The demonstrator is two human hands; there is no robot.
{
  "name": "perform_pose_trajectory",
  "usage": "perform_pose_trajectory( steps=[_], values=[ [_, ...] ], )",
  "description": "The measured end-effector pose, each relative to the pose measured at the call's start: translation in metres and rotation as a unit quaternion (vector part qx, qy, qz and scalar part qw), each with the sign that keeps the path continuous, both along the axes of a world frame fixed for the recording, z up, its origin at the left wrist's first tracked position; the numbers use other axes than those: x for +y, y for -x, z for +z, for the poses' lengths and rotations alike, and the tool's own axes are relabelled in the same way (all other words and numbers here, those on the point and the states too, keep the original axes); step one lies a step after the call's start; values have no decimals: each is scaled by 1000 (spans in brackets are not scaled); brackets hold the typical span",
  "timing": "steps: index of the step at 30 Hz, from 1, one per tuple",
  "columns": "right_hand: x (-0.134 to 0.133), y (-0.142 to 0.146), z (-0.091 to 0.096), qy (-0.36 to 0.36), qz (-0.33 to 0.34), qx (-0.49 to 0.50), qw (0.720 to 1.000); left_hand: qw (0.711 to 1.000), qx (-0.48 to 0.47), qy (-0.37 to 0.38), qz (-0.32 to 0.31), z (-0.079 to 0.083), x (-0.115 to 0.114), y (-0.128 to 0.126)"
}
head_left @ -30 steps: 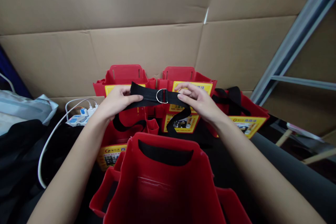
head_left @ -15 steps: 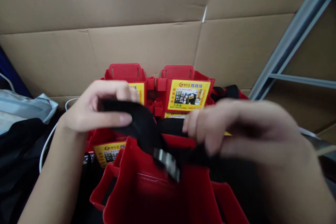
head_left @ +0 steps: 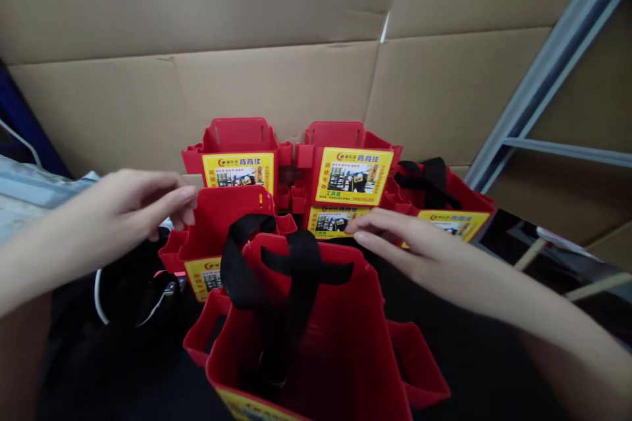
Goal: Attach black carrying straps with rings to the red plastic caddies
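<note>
At the bottom centre stands a red plastic tool box [head_left: 343,339], and its black webbing strap [head_left: 300,283] now hangs over the back wall, with a metal ring [head_left: 276,383] down inside. One second ago, both hands were holding this strap; now it is released, so this handling of it seems finished or paused. The left hand [head_left: 153,207] is loosely curled, the right hand [head_left: 402,237] has fingers half stretched; neither visibly grips anything. Behind, other labelled boxes [head_left: 241,137] stand before a cardboard wall [head_left: 276,85].

Creased brown cardboard [head_left: 276,6] spans the back, with a grey metal frame [head_left: 543,72] slanting at the right.
</note>
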State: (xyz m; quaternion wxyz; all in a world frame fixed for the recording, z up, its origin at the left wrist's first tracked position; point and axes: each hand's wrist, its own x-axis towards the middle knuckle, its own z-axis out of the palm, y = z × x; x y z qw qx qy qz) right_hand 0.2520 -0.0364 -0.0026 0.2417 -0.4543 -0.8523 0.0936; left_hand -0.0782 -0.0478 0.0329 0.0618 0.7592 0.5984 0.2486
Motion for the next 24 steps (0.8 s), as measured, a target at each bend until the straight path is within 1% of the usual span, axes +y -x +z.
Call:
perform_pose_trajectory(
  steps=[1, 2, 4, 7, 10, 11, 13, 17, 20, 24],
  values=[
    [-4, 1, -8, -3, -15, -3, 1000, 998, -22, 53, 13, -8, 6, 4],
    [-8, 3, -15, -5, -21, -6, 1000, 993, -56, 104, 7, -17, 13, 5],
    [-14, 6, -25, -11, -7, -8, 1000, 973, -134, 184, -43, -35, 32, 1],
    [-15, 9, -32, -29, 36, 5, 999, 944, -187, 246, -114, -55, 58, -11],
    [-5, 9, -31, -53, 54, 12, 997, 911, -235, 286, -180, -62, 73, -24],
    [-1, 8, -30, -56, 59, 11, 997, 905, -246, 284, -198, -62, 75, -28],
    [7, 9, -28, -55, 70, 8, 996, 903, -256, 263, -222, -63, 76, -36],
    [17, 10, -29, -49, 82, 7, 995, 912, -254, 227, -228, -67, 74, -51],
    [19, 10, -31, -41, 93, 23, 995, 927, -260, 178, -205, -69, 78, -53],
    [20, 8, -32, -38, 101, 34, 994, 949, -283, 64, -124, -63, 91, -36]
  ],
)
